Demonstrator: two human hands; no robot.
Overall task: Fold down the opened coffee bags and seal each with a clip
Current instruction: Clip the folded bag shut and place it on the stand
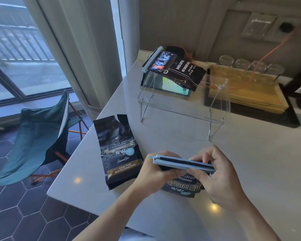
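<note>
A dark coffee bag [180, 187] stands near the table's front edge, its top folded down. A long pale blue clip [182, 164] lies across that fold. My left hand [155, 174] grips the bag and the clip's left part. My right hand [217, 176] pinches the clip's right end, thumb in front, fingers over the top. A second dark coffee bag [118, 152] lies flat to the left, its torn top open. A third dark bag [179, 69], with a pale clip [151, 58] on its end, rests on a clear stand.
The clear acrylic stand [182, 108] sits mid-table over a lit phone [174, 86]. A wooden tray [247, 87] with glasses [241, 64] stands at the back right. A teal folding chair [42, 131] is beside the table's left edge [87, 136].
</note>
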